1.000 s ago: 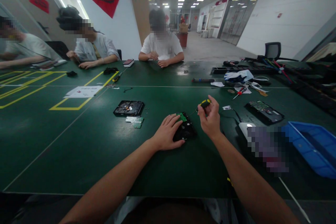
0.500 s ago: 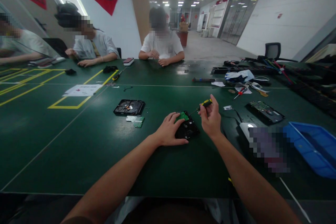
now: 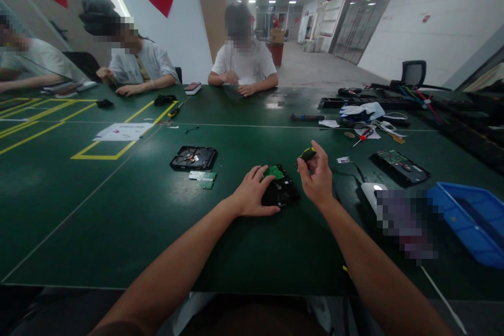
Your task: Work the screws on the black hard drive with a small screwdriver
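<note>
A black hard drive point(image 3: 284, 194) with a green circuit board point(image 3: 274, 172) lies on the table in front of me. My left hand point(image 3: 252, 194) spans its left side, fingers over the far part and thumb along the near edge, holding it in place. In my right hand point(image 3: 316, 178) is a screwdriver point(image 3: 307, 154) with a yellow and black handle. Its thin shaft slopes down left towards the drive's far right corner; whether the tip touches a screw is too small to tell. Left of the drive rest another opened hard drive point(image 3: 194, 158) and loose circuit boards point(image 3: 203, 178).
On the right are a third hard drive point(image 3: 400, 166), a blue plastic bin point(image 3: 472, 220) and a white device point(image 3: 372, 194) with a cable. Gloves point(image 3: 362, 111), a red screwdriver point(image 3: 362, 138) and cables lie farther back. A person point(image 3: 242, 65) sits opposite; others sit at left.
The view has shifted slightly. My right hand and the screwdriver have barely moved, with the handle tilted a little differently; my left hand stays on the hard drive.
</note>
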